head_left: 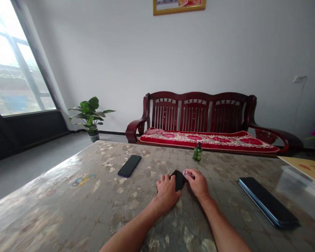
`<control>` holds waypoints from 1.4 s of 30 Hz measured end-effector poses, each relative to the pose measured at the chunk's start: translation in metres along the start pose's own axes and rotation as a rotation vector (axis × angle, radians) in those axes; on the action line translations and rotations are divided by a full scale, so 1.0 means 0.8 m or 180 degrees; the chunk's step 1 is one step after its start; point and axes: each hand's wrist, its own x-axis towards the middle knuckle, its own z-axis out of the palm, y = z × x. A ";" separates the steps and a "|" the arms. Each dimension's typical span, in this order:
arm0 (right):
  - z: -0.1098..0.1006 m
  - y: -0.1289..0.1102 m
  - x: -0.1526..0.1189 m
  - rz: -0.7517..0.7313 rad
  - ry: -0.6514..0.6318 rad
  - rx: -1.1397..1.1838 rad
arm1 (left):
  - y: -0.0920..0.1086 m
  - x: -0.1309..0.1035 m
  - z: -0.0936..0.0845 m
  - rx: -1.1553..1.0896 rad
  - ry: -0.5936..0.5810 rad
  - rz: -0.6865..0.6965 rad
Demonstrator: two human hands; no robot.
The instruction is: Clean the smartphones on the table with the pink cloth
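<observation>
A small black, flat, soft-looking item (179, 181) lies on the table in front of me; its exact kind cannot be made out. My left hand (168, 190) rests over its left side, fingers curled and thumb along the near edge, pressing it to the tabletop. At its right edge, my right hand (198, 183) is closed in a pinch around a small whitish-pink piece (186, 173), too small to name. The fingertips of that hand are close to the black item. Just beyond my hands stands a green bottle (197, 153) with a dark cap.
A phone (130, 166) lies to the left on the patterned table cover (94, 210). Another dark, thicker phone-like device (267, 201) lies at the right, near a clear plastic box (301, 189) and a yellow sheet (307, 169). Behind the table are a wooden bench (194, 113) and a potted plant (90, 115).
</observation>
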 end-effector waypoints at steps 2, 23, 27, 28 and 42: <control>0.001 -0.003 -0.002 -0.0200 -0.0055 -0.0193 | -0.003 -0.007 -0.005 -0.0041 -0.0073 0.0122; 0.012 -0.039 -0.019 -0.0228 -0.0399 -0.1322 | -0.095 -0.043 -0.009 -0.0975 -0.0358 0.1465; 0.022 -0.045 -0.019 -0.0462 -0.0572 -0.1121 | -0.093 -0.044 -0.002 -0.0922 -0.0224 0.1523; 0.025 -0.047 -0.019 -0.0509 -0.0606 -0.1089 | -0.092 -0.045 0.000 -0.0900 -0.0195 0.1537; 0.014 -0.053 -0.015 -0.0908 -0.0500 -0.1272 | -0.079 -0.053 0.010 -0.0797 0.0008 0.1782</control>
